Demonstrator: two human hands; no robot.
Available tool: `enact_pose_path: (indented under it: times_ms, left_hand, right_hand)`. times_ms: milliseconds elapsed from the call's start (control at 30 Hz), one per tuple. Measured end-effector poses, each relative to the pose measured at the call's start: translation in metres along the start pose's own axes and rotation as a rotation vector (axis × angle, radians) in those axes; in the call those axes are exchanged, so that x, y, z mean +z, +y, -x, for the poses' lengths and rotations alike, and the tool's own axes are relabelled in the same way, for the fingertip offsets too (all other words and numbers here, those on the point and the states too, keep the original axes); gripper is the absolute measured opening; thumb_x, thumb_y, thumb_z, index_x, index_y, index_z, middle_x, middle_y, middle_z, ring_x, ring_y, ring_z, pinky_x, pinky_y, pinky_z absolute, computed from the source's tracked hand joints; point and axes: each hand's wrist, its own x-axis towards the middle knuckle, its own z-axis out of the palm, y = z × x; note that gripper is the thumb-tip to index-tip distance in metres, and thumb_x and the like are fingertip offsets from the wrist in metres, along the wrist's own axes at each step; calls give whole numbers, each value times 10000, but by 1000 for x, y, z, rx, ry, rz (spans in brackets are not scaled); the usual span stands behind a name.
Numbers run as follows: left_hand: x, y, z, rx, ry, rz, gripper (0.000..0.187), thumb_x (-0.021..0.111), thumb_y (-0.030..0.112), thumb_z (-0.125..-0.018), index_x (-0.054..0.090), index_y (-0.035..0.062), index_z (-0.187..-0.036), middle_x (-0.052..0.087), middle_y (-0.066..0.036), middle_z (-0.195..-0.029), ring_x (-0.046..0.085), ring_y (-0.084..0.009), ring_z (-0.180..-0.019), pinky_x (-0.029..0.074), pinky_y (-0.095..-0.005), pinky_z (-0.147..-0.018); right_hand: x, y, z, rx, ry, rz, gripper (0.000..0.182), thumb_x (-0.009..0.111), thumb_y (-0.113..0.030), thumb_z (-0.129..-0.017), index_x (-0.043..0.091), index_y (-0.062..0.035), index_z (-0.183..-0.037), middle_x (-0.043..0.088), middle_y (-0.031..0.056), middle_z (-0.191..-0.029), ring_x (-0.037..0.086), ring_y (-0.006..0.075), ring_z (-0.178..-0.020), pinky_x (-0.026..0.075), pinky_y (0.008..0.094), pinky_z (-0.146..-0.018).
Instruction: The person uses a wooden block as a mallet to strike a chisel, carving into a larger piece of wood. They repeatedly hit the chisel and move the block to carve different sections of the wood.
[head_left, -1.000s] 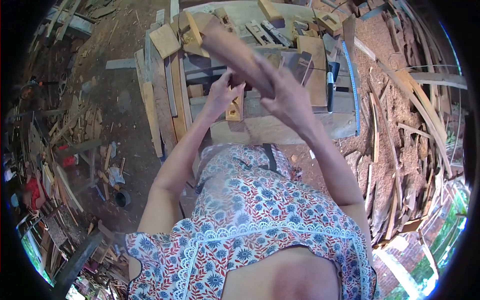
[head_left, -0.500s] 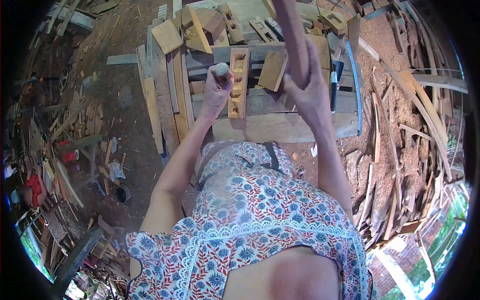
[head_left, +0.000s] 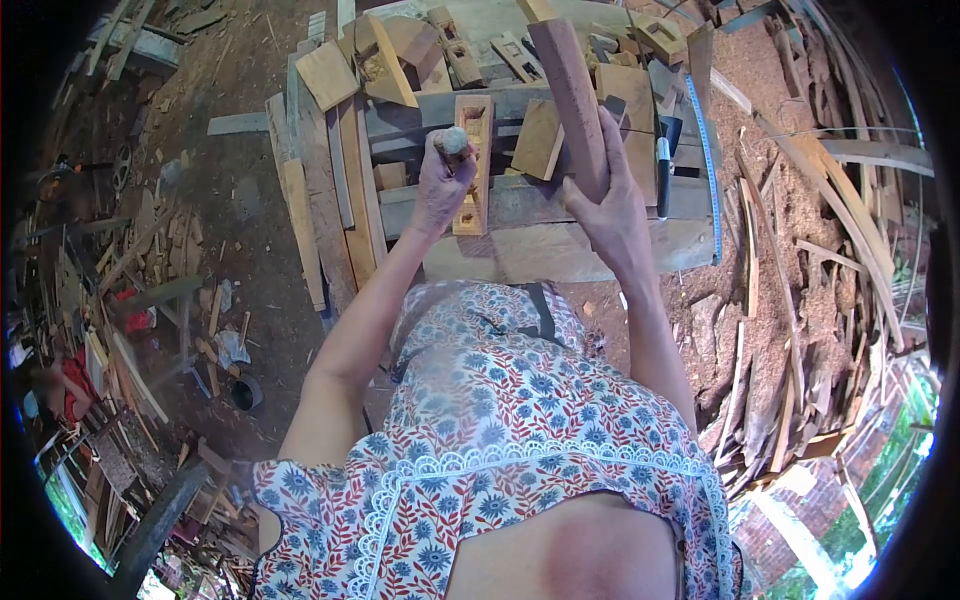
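Note:
My left hand [head_left: 442,198] is wrapped around the upright handle of a chisel [head_left: 453,141]; its rounded, worn top faces me and the blade is hidden below the fist. Right beside and partly under that hand lies a pale wooden block [head_left: 474,208] with several rectangular mortises cut in it. My right hand [head_left: 610,210] grips a thick brown wooden mallet [head_left: 572,100] by its lower end. The mallet tilts up and away, over a loose board [head_left: 539,138] on the bench, apart from the chisel.
The plank bench [head_left: 560,254] carries several mortised pieces [head_left: 455,52] and offcuts at its far side. A white-and-black tool [head_left: 663,175] and a blue measuring strip [head_left: 706,150] lie at the right. Wood scraps [head_left: 800,330] cover the ground. Another person [head_left: 75,388] appears at far left.
The mallet has come down and nearer, so its far end now shows. My left hand with the chisel has shifted slightly right, covering more of the mortised block.

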Motion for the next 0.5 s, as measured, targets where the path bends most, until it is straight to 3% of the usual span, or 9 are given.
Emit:
enact_pose_path:
  times_ms: [67, 167, 367, 433, 500]
  left_hand:
    - [2, -2, 1, 19, -1, 3, 236, 563, 13, -913, 442, 86, -1101, 543, -18, -1020, 528, -104, -963, 426, -263, -889]
    - [5, -7, 1, 96, 32, -80, 209, 576, 22, -904, 451, 59, -1067, 549, -7, -934, 537, -86, -855, 468, -241, -787]
    - [14, -2, 2, 126, 6, -168, 305, 626, 24, -861, 440, 47, -1102, 526, -14, -904, 521, -98, -804, 447, -235, -737]
    - [14, -4, 6, 103, 9, -184, 301, 619, 13, -860, 439, 43, -1099, 530, -21, -909, 531, -101, -821, 455, -243, -745]
    - [17, -4, 6, 77, 17, -196, 290, 602, -18, -854, 439, 40, -1087, 540, -35, -932, 544, -106, -848, 468, -247, -748]
  right_hand:
    - [0, -1, 0, -6, -2, 9, 838, 623, -145, -738, 252, -193, -1488, 512, 258, -1265, 566, 358, -1136, 480, 433, -932]
    - [0, -7, 2, 5, -16, -10, 839, 627, -141, -741, 251, -191, -1488, 513, 254, -1260, 569, 353, -1130, 483, 431, -927]
    - [16, -3, 3, -164, 83, 45, 859, 666, -141, -729, 267, -237, -1484, 546, 195, -1092, 604, 353, -999, 510, 428, -858]
    - [20, 2, 5, -161, -228, 414, 870, 685, -140, -706, 294, -282, -1470, 532, 171, -1025, 605, 351, -938, 518, 429, -821]
    - [22, 1, 10, -149, -220, 391, 874, 693, -137, -699, 301, -297, -1463, 528, 167, -1024, 605, 348, -939, 518, 432, -816]
